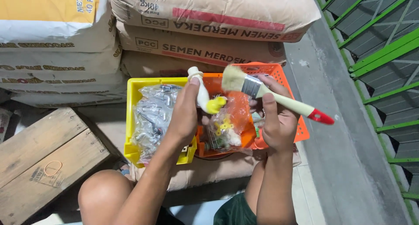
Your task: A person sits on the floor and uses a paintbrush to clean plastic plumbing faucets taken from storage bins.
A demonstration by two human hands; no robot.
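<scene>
left hand: the left hand (185, 113) is wrapped tight around a white plastic tap (201, 93) with a yellow handle, held upright right over the crates

right hand: the right hand (274, 120) is clamped on a paintbrush (273, 95), pale wooden handle with a red tip, bristles pointing left and sitting just beside the tap

brush vs tap: bristles look close to the top of the tap, can't really tell if they touch

under the hands: yellow crate (130, 120) stuffed with clear bags of metal bits, orange crate (279, 74) right next to it with bags of small yellow and white parts

what the crates sit on: a brown paper sack (205, 172) lying flat

behind: stacked cement sacks (209, 28), brown ones and white ones

left side: wooden box (43, 155) with a rubber band on top

right side: green metal railing (379, 46) along a concrete ledge
</scene>
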